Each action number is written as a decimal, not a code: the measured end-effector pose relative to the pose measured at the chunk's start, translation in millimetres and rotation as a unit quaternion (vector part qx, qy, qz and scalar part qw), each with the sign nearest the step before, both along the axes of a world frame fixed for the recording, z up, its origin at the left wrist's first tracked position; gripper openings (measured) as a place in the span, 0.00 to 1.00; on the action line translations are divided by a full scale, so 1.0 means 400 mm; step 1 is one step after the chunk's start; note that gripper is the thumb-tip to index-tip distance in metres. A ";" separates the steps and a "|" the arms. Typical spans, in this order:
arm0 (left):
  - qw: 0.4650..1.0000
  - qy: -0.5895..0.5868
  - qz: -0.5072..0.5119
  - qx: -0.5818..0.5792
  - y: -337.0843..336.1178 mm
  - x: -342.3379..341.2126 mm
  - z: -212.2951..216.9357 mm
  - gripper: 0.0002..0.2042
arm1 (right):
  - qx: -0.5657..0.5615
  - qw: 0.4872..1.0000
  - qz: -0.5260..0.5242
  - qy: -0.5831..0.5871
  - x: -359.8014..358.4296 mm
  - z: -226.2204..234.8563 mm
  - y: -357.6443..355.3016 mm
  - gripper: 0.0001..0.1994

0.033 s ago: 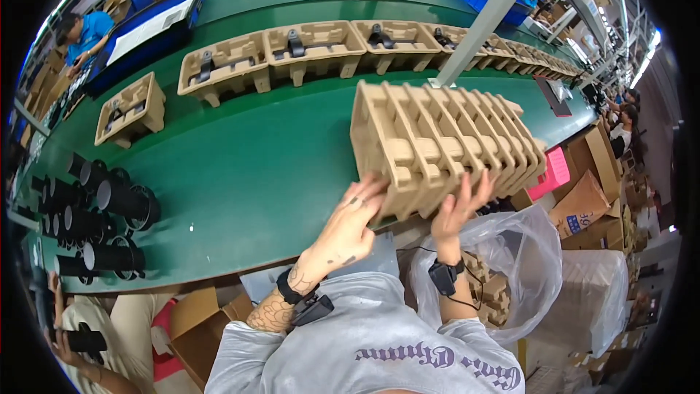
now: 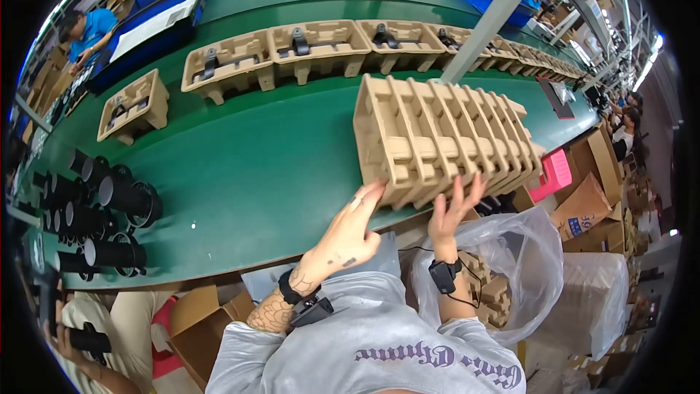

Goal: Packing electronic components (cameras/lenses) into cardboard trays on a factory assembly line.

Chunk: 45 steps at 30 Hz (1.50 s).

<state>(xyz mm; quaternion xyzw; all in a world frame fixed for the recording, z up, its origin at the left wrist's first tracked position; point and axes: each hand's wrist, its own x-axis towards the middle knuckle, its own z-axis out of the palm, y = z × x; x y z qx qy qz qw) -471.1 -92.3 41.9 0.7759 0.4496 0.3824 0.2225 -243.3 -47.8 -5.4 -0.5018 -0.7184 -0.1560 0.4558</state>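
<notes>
Brown tray stack (image 2: 446,147) shifted slightly forward beyond hands, sitting more over green bench (image 2: 262,175); left hand (image 2: 345,232), right hand (image 2: 448,223) open, fingers at near edge.

I have the left hand (image 2: 343,230) and right hand (image 2: 448,222) against the near side of nested cardboard trays (image 2: 445,138), two o'clock, over the green surface (image 2: 255,182); black tubes (image 2: 109,252) at nine, a plastic bag (image 2: 536,263) at four.

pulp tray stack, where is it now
In the head view, the pulp tray stack is right of centre on the green workbench, with the left hand and right hand at its near side.
</notes>
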 end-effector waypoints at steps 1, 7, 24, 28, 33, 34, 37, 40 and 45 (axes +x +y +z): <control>0.985 -0.140 0.012 -0.105 -0.009 -0.006 0.006 0.29 | -0.043 0.998 0.025 0.037 -0.013 -0.033 -0.012 0.23; 0.951 -0.259 0.002 -0.169 0.046 -0.036 -0.027 0.30 | 0.075 0.997 0.003 0.025 0.064 0.050 -0.062 0.14; 0.965 -0.257 0.052 0.025 0.164 0.032 0.032 0.06 | 0.141 0.987 -0.063 0.035 0.040 0.042 0.128 0.17; 0.963 -0.157 -0.029 0.217 0.106 -0.048 0.050 0.07 | 0.058 0.994 -0.052 -0.080 0.060 -0.063 0.088 0.15; 0.969 -0.155 -0.023 0.192 0.107 -0.125 -0.154 0.07 | -0.021 0.975 -0.023 0.221 0.033 -0.084 0.005 0.15; 0.969 -0.153 -0.024 0.195 0.102 -0.138 -0.170 0.07 | 0.011 0.969 -0.028 0.244 0.030 -0.042 -0.004 0.16; 0.944 -0.258 -0.003 -0.208 0.075 -0.199 -0.174 0.11 | 0.094 0.962 -0.021 0.257 0.009 0.103 0.008 0.16; 0.956 -0.140 0.005 -0.259 0.093 -0.278 -0.144 0.13 | 0.087 0.974 0.099 0.186 -0.016 0.286 0.039 0.19; 0.989 -0.118 0.058 -0.072 0.027 -0.380 -0.078 0.19 | -0.077 0.973 0.213 0.052 -0.167 0.454 0.169 0.20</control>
